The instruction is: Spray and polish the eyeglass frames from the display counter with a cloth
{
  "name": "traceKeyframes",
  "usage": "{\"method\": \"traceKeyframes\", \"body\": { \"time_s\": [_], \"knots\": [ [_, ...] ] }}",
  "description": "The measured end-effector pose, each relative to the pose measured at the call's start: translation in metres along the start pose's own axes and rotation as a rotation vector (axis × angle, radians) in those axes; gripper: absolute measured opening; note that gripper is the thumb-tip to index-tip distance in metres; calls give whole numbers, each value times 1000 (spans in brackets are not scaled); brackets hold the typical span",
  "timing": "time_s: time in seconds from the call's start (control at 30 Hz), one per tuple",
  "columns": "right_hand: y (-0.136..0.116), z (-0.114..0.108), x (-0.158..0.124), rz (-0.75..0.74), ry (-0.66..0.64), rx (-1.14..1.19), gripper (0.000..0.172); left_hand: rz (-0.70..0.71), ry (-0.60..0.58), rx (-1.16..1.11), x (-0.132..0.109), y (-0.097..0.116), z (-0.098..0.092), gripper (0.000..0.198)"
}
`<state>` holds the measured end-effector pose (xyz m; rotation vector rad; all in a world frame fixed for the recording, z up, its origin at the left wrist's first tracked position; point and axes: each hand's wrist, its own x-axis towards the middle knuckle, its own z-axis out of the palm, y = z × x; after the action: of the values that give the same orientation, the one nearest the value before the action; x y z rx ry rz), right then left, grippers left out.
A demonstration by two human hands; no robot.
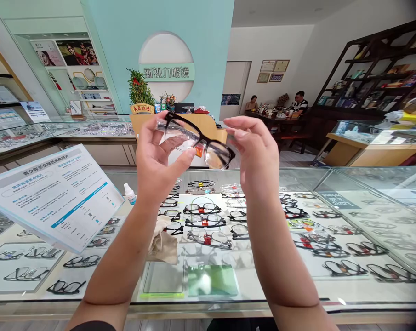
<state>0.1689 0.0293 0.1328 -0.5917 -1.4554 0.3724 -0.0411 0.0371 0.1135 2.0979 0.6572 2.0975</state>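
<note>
I hold a pair of black-framed glasses (197,140) up at chest height above the glass counter. My left hand (157,158) is closed on its left lens and rim, thumb pressed against the lens. My right hand (254,151) is at the right end of the frame, fingers curled by the temple hinge. A small red tag hangs at the bridge. Below my arms, a beige cloth (163,243) lies on the glass counter top (332,181).
The display case holds several rows of glasses (204,220). A tilted blue-and-white information sign (52,195) stands at left, a small white bottle (129,193) beside it. Two people sit at a table (280,110) far back. Dark shelving (376,73) lines the right wall.
</note>
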Motion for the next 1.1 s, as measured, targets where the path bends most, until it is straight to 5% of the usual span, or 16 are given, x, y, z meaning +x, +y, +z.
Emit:
{"method": "traceKeyframes", "body": {
  "time_s": [0.17, 0.53, 0.6, 0.73, 0.8, 0.9, 1.1],
  "knots": [
    [-25, 0, -4, 143, -284, 82, 14, -86, -178, -122, 1, 9, -5, 80],
    [-22, 1, -2, 256, -279, 127, 20, -140, -174, -121, -1, 12, -1, 78],
    [-21, 2, -3, 262, -243, 106, 20, -135, -87, -56, -2, 14, -1, 79],
    [-16, 8, -5, 141, -114, 46, 15, -54, 263, 213, -6, 28, 2, 34],
    [-13, 12, -7, 39, -68, -27, 13, -76, 220, 269, -7, 37, 7, 16],
    [-10, 19, -11, -83, -40, -166, 12, -223, 53, 207, -8, 43, 14, 19],
    [-14, 20, -16, -177, -96, -405, 12, -409, -19, 95, -7, 33, 20, 30]
  ]
}}
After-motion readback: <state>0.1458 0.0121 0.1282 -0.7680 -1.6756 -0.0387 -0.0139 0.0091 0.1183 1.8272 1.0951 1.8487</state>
